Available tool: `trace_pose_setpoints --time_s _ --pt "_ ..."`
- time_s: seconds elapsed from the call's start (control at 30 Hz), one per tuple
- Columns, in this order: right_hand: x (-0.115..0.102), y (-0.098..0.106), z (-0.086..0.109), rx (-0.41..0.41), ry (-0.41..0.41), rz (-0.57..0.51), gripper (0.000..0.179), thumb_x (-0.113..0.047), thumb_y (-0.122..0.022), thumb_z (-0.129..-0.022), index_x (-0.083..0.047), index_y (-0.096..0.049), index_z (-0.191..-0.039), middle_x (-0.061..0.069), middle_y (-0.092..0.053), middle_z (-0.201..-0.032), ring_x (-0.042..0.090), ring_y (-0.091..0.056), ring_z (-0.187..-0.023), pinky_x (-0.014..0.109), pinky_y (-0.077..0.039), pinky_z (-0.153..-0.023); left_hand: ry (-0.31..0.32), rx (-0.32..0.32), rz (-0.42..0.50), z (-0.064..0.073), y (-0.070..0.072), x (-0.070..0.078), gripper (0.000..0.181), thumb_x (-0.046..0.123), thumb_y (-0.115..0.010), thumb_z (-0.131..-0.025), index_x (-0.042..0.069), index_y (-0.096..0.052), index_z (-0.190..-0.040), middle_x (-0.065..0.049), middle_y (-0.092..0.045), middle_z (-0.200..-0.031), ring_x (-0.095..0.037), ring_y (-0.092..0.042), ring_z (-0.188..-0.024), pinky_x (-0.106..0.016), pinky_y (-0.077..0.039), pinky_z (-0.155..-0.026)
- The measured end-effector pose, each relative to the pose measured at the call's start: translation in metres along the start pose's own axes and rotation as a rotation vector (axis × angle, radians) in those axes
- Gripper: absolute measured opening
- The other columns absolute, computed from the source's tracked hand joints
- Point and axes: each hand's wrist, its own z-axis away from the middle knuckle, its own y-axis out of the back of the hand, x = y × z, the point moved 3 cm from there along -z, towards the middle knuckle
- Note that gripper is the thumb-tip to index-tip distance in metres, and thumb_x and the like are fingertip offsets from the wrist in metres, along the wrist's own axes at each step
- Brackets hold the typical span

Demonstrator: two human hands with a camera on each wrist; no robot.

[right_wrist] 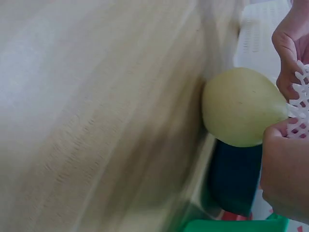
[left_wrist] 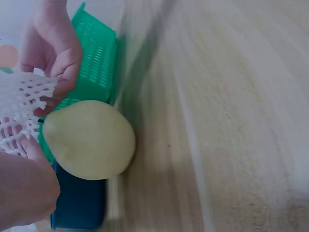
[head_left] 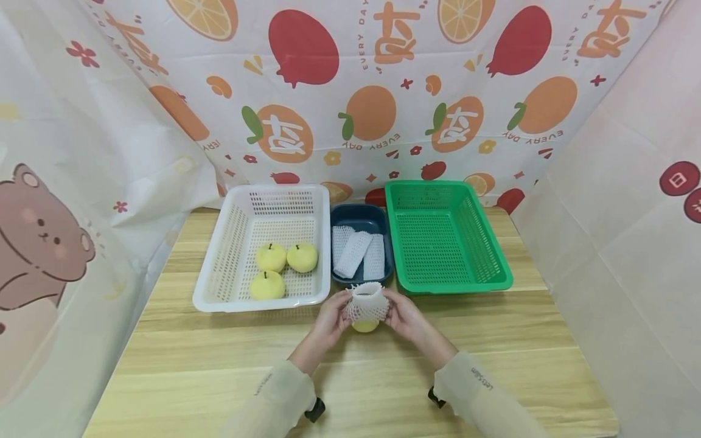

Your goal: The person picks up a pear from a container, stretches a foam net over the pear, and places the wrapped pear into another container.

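Observation:
A white foam net sleeve [head_left: 366,307] is held between my two hands, its mouth spread and facing up. The left hand [head_left: 332,317] pinches its left edge, and the right hand [head_left: 404,314] pinches the opposite edge. Just beneath the net sits a pale yellow pear [head_left: 365,326] on the table. In the left wrist view most of the pear [left_wrist: 91,140] lies bare, with the netting at its narrower stem end. From the right wrist view, the net [right_wrist: 300,108] meets the same end of the pear [right_wrist: 244,107]. Some fingertips are hidden behind the netting.
Behind the hands, a dark blue tray [head_left: 358,213] holds several white foam nets [head_left: 353,254]. A white basket [head_left: 232,243] with 3 yellow pears [head_left: 268,285] stands to its left. On the right is a green basket [head_left: 454,287]. Wooden tabletop [head_left: 219,365] extends in front.

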Motion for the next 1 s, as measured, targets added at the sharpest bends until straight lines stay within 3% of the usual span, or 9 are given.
trace_pose_setpoints --time_s 0.13,0.37,0.5,0.77,1.0 --pt "0.011 0.008 -0.005 0.044 -0.008 0.024 0.019 -0.014 -0.041 -0.096 -0.010 -0.059 -0.090 0.002 -0.063 -0.086 0.013 -0.058 -0.080 0.025 -0.048 -0.073 -0.028 0.085 -0.073 -0.004 0.005 -0.009 0.021 0.008 -0.046 -0.094 -0.004 -0.044 -0.111 -0.001 -0.058 -0.087 -0.008 -0.058 -0.072 -0.020 -0.050 -0.063" --pt "0.025 0.019 -0.010 0.130 -0.004 0.062 0.011 -0.013 -0.045 -0.095 -0.010 -0.056 -0.092 0.001 -0.063 -0.084 0.012 -0.059 -0.077 0.026 -0.049 -0.070 -0.032 0.220 -0.099 -0.006 0.012 -0.021 0.007 0.009 -0.056 -0.089 0.008 -0.052 -0.095 -0.001 -0.055 -0.083 -0.007 -0.051 -0.064 -0.018 -0.046 -0.053" --pt "0.028 0.022 -0.013 0.140 0.006 0.073 0.010 -0.013 -0.046 -0.094 -0.009 -0.055 -0.097 0.001 -0.062 -0.085 0.012 -0.059 -0.078 0.026 -0.050 -0.070 -0.054 0.242 -0.089 -0.006 0.015 -0.023 0.006 0.009 -0.057 -0.089 0.010 -0.053 -0.093 0.000 -0.055 -0.079 -0.006 -0.051 -0.060 -0.017 -0.046 -0.051" --pt "0.030 0.025 -0.017 0.158 0.005 0.096 0.017 -0.016 -0.048 -0.095 -0.004 -0.049 -0.108 0.003 -0.060 -0.089 0.013 -0.058 -0.079 0.026 -0.049 -0.069 -0.050 0.287 -0.093 -0.008 0.021 -0.027 0.029 0.012 -0.058 -0.090 -0.001 -0.049 -0.114 0.000 -0.056 -0.082 -0.007 -0.053 -0.063 -0.019 -0.049 -0.056" --pt "0.034 0.029 -0.021 0.170 0.004 0.114 0.027 -0.018 -0.047 -0.096 -0.001 -0.043 -0.117 0.005 -0.057 -0.091 0.014 -0.058 -0.078 0.027 -0.050 -0.068 -0.032 0.290 -0.066 -0.015 0.029 -0.036 0.036 0.012 -0.055 -0.092 -0.004 -0.044 -0.122 0.000 -0.055 -0.085 -0.007 -0.052 -0.066 -0.019 -0.049 -0.059"
